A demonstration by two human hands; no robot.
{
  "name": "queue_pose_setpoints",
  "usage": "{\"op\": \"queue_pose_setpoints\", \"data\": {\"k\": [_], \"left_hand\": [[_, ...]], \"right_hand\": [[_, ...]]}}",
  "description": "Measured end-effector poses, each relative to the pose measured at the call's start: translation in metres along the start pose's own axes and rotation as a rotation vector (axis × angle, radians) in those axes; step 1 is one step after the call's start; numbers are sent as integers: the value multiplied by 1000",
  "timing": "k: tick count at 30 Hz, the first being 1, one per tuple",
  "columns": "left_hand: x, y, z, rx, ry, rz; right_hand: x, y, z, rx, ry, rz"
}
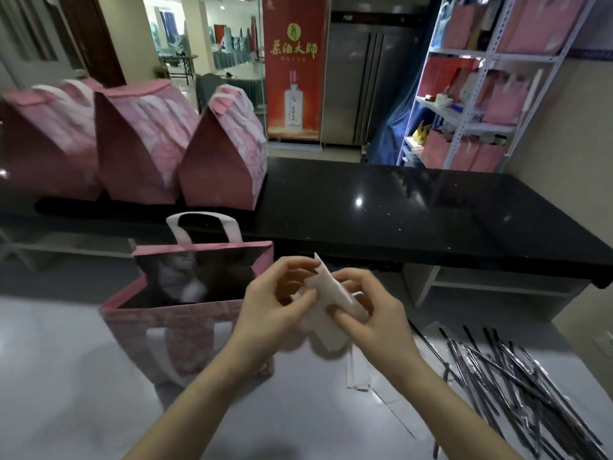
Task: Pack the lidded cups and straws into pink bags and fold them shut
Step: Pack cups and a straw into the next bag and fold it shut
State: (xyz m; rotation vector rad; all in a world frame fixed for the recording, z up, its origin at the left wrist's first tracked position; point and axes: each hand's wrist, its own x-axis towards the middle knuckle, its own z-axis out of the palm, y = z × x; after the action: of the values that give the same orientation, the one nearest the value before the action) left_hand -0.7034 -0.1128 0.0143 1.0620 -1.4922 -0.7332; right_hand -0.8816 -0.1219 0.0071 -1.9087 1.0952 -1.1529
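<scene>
- Bag [172, 313] at 9 o'clock: open, not folded.
- Shut bags [142, 154] at 11 o'clock: three done.
- Left hand [265, 303] and right hand [371, 313] pinch white paper [331, 290].
- Straws [517, 376] at 4 o'clock wait.

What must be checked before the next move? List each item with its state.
1. Open pink paper bag stands upright, mouth open: ok.
2. Lidded cups inside it: only blurred pale shapes show: cannot tell.
3. Folded white paper piece pinched by left hand and right hand: ok.
4. Pile of wrapped dark straws lies at right on the grey worktop: ok.
5. Straw in the bag: cannot tell.
6. Three folded-shut pink bags stand on the black counter: ok.
</scene>
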Motion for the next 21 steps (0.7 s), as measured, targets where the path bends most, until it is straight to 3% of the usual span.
{"op": "queue_pose_setpoints", "data": {"k": [5, 11, 14, 18, 21], "left_hand": [[2, 20, -79, 98, 156, 115], [4, -20, -187, 626, 274, 81], [13, -44, -222, 787, 75, 13], [15, -66, -239, 823, -278, -121], [9, -73, -240, 803, -378, -165]], "right_hand": [[41, -48, 34, 4, 29, -114], [85, -76, 99, -88, -138, -115], [100, -75, 133, -240, -213, -139], [112, -66, 166, -399, -306, -152], [115, -58, 181, -458, -433, -90]]}}
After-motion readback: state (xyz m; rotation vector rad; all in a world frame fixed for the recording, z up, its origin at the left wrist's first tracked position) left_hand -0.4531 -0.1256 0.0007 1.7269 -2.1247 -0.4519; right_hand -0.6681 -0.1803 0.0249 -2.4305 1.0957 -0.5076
